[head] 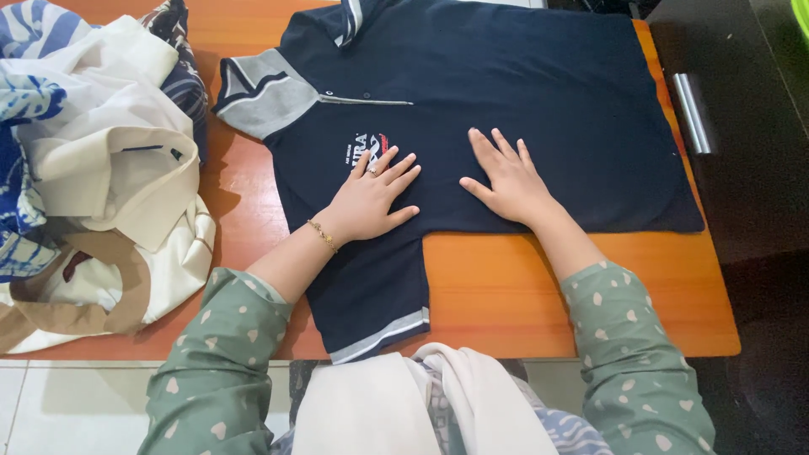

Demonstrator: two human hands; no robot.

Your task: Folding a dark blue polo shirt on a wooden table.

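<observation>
From above, looking down over the person's arms, a navy polo shirt (pixel 539 109) lies spread face up on an orange wooden table (pixel 522 286). Its collar is grey with dark stripes and sits at the far edge; one short sleeve with a grey striped cuff points toward the left, the other hangs toward the near edge of the table, just in front of the person. A small white and red emblem shows on the chest.

The left hand (pixel 371 198) lies flat on the shirt, fingers spread and pressed to the cloth right beside that emblem — nothing is gripped. It wears a ring and a thin gold bracelet at the wrist. The right hand (pixel 506 181) rests the same way, palm down and fingers splayed, on the middle of the shirt, a short way apart from the left. Both sleeves of the person are green with pale spots.

At the left end of the table sits a heap of clothes (pixel 93 168) — cream, white, tan, and blue-patterned pieces — close to the polo's collar but not on it. To the right stands a black cabinet (pixel 742 126) with a silver bar handle (pixel 693 114).
</observation>
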